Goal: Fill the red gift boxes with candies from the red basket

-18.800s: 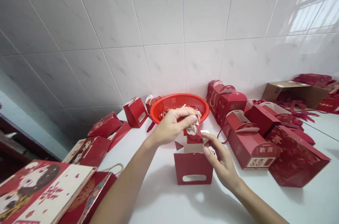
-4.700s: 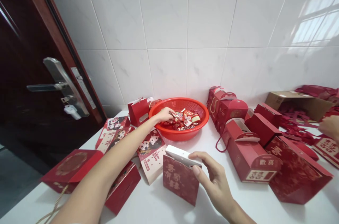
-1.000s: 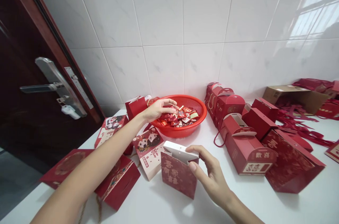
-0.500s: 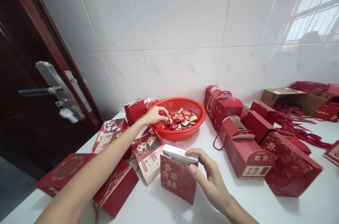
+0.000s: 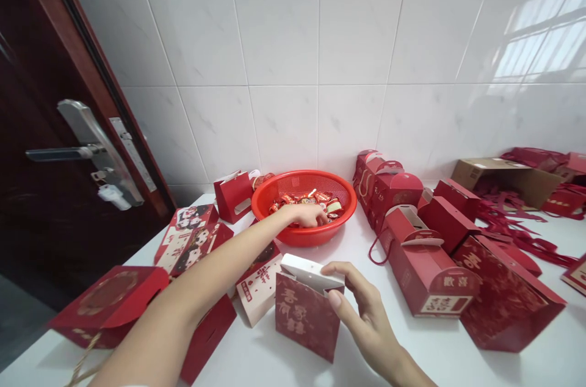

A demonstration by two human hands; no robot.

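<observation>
My right hand [image 5: 361, 307] grips the upper right edge of a small dark red gift box [image 5: 306, 317], thumb on the front and fingers on the white top flap. The box stands upright on the white table, and its top is open. In the red plastic basket [image 5: 304, 240], my left hand [image 5: 309, 215] reaches down among the wrapped candies [image 5: 333, 206]. Its fingers are curled at the candies, with the tips partly hidden, so I cannot make out what they hold. Beside the gift box on the left lies a cream and red box [image 5: 260, 289], partly behind my left forearm.
Several red boxes, such as one with a corded handle [image 5: 107, 304], lie at the left. A red box [image 5: 232, 195] stands left of the basket. On the right are gable-top boxes [image 5: 428, 265], a cardboard carton [image 5: 544, 182] and red ribbons [image 5: 517, 231]. A tiled wall rises behind.
My left hand has moved right and slightly down within the basket, from the candies at its left side to those nearer the middle. My right hand still holds the gift box.
</observation>
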